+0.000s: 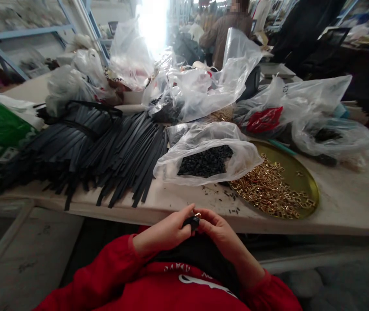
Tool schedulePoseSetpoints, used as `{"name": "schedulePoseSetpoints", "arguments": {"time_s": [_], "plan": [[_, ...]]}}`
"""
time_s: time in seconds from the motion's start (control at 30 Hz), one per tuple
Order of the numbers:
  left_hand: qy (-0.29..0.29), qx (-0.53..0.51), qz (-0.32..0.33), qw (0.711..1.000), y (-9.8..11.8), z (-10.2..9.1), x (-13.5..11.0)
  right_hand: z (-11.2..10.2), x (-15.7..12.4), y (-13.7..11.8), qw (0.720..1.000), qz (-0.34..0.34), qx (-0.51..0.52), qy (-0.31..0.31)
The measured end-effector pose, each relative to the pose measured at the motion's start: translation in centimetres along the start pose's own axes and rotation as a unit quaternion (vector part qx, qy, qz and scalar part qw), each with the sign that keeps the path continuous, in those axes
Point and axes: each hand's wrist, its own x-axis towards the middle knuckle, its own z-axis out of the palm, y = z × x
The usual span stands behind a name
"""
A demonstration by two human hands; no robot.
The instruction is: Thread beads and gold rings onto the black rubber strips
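Pinching a black piece (191,222) just before the table (163,201), the left hand (178,225) presumably steadied it so the right hand (216,224), fingertips closed at a gold-coloured bit (197,214), could work closely.

We classified the location as a workshop. We recorded a long, pale worktable (349,203) bearing a heap of flat black strips (132,151), a round gold-coloured tray (301,181) of small shiny gold pieces (268,190), and an open translucent plastic bag (203,133) of small black pieces (206,162). Beyond the worktable, we observed light-blue framed shelving (35,31) loaded with blurred goods (22,16), and a person in a brown top (226,32).
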Motion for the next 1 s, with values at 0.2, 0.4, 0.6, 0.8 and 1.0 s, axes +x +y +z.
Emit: {"name": "schedulePoseSetpoints", "arguments": {"time_s": [0.2, 0.4, 0.6, 0.8, 1.0], "plan": [[-0.030, -0.037, 0.003, 0.999, -0.9, 0.3, 0.2, 0.6, 0.1, -0.3, 0.997, 0.019, 0.005, -0.068], [0.010, 0.010, 0.018, 1.000, -0.5, 0.3, 0.2, 0.6, 0.3, 0.2, 1.000, 0.015, 0.023, 0.002], [0.045, 0.158, -0.021, 0.986, -0.3, 1.2, 0.3, 0.9, 0.5, 0.8, 0.997, 0.007, -0.031, 0.069], [0.010, 0.196, -0.021, 0.980, 0.1, 1.2, 0.0, 0.5, 0.4, 1.2, 0.997, 0.009, -0.058, 0.052], [-0.077, 0.109, -0.017, 0.991, 0.4, -0.2, -0.2, 0.2, 0.1, 1.1, 0.999, 0.032, 0.021, -0.003]]}}
